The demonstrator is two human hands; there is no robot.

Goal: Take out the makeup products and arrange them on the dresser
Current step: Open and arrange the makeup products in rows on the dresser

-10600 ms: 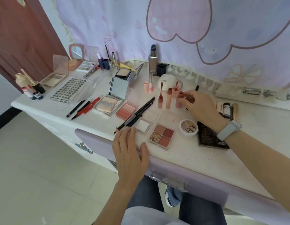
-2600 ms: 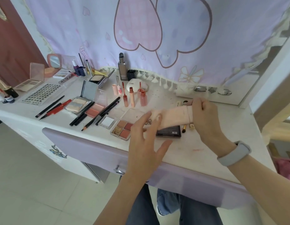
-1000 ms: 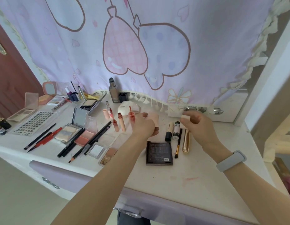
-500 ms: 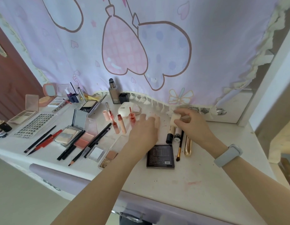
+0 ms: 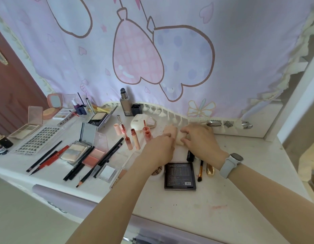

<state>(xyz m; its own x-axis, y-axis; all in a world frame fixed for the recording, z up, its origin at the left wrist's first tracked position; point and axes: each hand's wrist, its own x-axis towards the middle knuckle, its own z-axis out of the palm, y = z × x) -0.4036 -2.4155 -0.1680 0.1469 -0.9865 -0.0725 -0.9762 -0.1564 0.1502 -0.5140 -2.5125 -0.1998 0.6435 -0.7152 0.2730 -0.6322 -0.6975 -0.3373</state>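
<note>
Pink sponge (image 5: 172, 133) on dresser (image 5: 223, 199): left hand (image 5: 160, 148) fingers flat on it, right hand (image 5: 199, 138) fingers curled, pinching it

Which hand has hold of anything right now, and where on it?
Both hands are on the pale pink pouch: left hand at its left end, right hand at its right end, fingers curled. Exact grip hidden.

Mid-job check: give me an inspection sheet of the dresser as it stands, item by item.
Surface: white dresser top, smudged with pink marks.
Job's things: peach pouch on the top under both hands; black palette lies flat near them; lip tints stand upright.
Clutter: pencils, open compacts, lash tray.
Hands: left hand and right hand both on the pouch; grip unclear.
Cables: nothing seen.
Surroundings: balloon-print curtain behind, door at left.
</note>
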